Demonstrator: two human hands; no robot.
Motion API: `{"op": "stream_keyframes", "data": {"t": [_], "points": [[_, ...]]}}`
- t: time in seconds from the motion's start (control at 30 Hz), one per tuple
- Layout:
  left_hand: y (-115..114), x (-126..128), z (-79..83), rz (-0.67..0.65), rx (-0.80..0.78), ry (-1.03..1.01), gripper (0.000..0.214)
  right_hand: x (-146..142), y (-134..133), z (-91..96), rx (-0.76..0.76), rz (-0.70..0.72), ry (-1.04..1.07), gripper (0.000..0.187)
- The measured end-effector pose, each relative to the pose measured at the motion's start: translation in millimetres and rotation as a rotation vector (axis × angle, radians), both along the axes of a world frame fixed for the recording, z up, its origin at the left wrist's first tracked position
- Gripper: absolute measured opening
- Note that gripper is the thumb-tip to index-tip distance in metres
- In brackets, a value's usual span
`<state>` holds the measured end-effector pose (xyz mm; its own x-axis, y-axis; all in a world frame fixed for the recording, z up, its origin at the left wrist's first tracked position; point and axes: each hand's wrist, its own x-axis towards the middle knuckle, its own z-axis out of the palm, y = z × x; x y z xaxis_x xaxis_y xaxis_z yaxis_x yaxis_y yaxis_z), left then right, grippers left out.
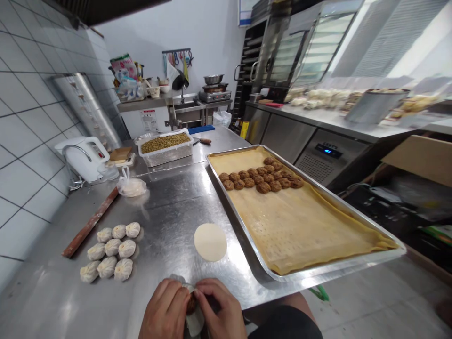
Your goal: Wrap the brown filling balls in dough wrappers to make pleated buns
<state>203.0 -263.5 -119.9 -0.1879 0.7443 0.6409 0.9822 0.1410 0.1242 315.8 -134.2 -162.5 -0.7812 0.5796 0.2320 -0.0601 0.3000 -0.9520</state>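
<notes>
At the table's front edge, my left hand (165, 308) and my right hand (221, 308) pinch a thin dough wrapper (194, 324) between them. A brown filling ball (191, 303) shows inside it, partly hidden by my fingers. Just beyond my hands, a flat round dough wrapper (211, 242) lies on the steel. To the left stand several pleated buns (112, 247) in rows. On the right, a large metal tray (243, 214) lined with yellowish paper holds several brown filling balls (263, 179) grouped toward its far half.
A wooden rolling pin (91, 221) lies left of the buns, near a tied plastic bag (131, 187). Farther back are a white kettle (83, 157) and a plastic tub (165, 150) of greenish-brown grains. A steel counter (318, 123) with blurred goods runs along the right.
</notes>
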Motion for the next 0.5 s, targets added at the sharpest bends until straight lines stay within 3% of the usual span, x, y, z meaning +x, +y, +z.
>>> {"op": "stream_keyframes", "data": {"t": [0.07,0.23,0.37,0.43,0.5], "points": [[1,1,0.3,0.005,-0.025,-0.015,0.025,-1,-1,3.6,-0.010,0.025,0.011,0.022],[-2,-2,-1.7,-0.036,-0.071,0.002,0.028,6,-2,-9.3,0.237,0.070,0.118,0.025],[1,0,-2.0,-0.022,0.028,0.104,0.023,5,-1,-10.6,0.141,-0.037,0.053,0.013],[2,1,-0.4,-0.011,-0.002,0.060,0.024,3,-2,-6.1,0.077,-0.022,0.031,0.018],[1,0,0.9,-0.023,-0.065,0.014,0.027,2,-3,-3.8,0.113,0.029,0.063,0.019]]}}
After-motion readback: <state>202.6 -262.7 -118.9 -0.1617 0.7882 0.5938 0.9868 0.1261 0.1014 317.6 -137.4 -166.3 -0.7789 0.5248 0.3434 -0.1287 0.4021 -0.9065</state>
